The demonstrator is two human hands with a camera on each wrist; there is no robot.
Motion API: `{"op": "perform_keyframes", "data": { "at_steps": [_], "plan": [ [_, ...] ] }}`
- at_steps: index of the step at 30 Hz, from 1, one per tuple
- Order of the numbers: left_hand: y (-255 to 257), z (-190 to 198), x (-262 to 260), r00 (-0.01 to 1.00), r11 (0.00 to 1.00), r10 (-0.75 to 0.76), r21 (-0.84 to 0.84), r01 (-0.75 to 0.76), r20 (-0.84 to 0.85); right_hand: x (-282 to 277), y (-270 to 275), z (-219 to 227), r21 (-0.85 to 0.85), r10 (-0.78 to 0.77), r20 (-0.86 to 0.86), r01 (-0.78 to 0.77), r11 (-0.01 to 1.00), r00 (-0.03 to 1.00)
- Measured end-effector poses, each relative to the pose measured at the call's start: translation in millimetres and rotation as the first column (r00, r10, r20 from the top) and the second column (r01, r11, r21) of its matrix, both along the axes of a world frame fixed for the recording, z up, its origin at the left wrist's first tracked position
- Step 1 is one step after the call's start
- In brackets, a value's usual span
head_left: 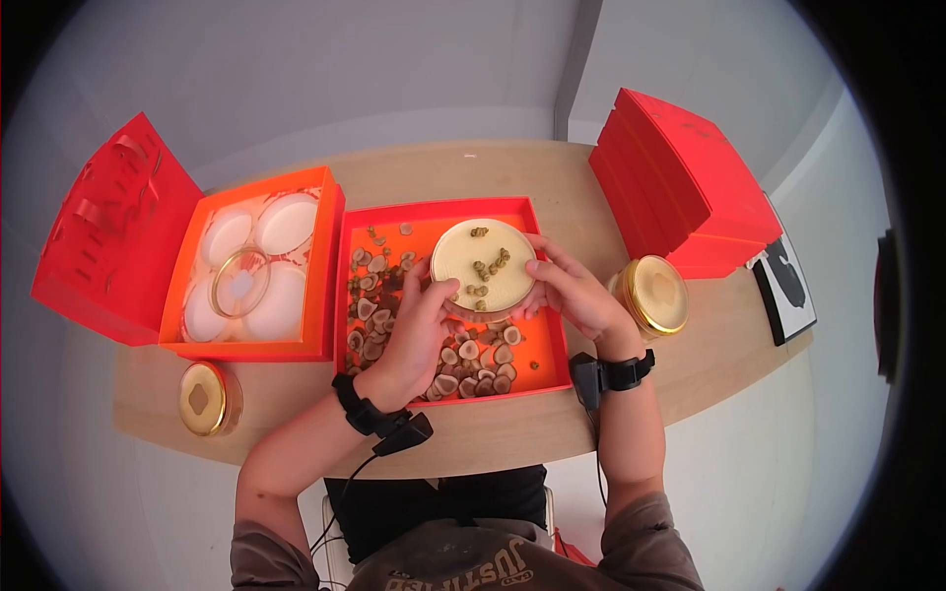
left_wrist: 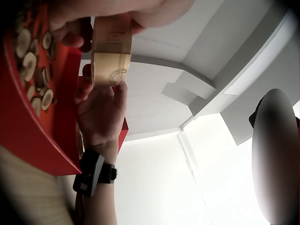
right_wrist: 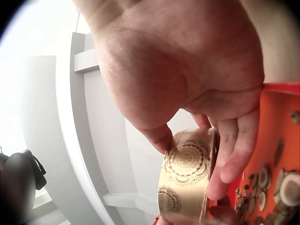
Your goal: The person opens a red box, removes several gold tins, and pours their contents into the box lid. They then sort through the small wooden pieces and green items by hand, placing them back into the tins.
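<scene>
A round container [head_left: 501, 258] with a cream top and small greenish-brown clumps on it is held above the red tray [head_left: 552, 364]. My left hand [head_left: 414, 340] grips its left edge, thumb on the rim. From the right, my right hand [head_left: 581, 295] grips it with the thumb on the rim and fingers beneath. Gold patterned paper covers the side of the container [right_wrist: 185, 176] in the right wrist view. Sliced brown discs [head_left: 458, 369] and small clumps lie scattered in the tray under the hands.
An open orange box [head_left: 320, 197] with white round compartments and a clear ring [head_left: 239, 283] stands left. Gold-lidded jars stand at the front left [head_left: 203, 399] and right [head_left: 657, 295]. Red boxes [head_left: 680, 177] stand at the back right, beside a black-and-white item [head_left: 786, 281].
</scene>
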State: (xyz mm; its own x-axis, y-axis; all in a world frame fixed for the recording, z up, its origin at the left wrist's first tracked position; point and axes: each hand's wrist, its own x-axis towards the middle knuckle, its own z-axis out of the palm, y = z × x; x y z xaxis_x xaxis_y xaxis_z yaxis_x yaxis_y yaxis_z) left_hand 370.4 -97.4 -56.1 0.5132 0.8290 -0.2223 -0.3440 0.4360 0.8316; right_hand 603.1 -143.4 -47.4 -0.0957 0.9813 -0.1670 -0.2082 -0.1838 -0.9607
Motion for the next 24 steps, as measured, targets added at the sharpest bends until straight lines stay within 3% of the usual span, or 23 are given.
{"op": "perform_keyframes", "data": {
  "at_steps": [24],
  "plan": [
    [-0.1, -3.4, -1.7, 0.999, 0.999, -0.035, 0.006, 0.036, -0.019, -0.3, -0.9, -2.9, 0.006, 0.010, -0.021, -0.010, 1.000, 1.000]
  ]
}}
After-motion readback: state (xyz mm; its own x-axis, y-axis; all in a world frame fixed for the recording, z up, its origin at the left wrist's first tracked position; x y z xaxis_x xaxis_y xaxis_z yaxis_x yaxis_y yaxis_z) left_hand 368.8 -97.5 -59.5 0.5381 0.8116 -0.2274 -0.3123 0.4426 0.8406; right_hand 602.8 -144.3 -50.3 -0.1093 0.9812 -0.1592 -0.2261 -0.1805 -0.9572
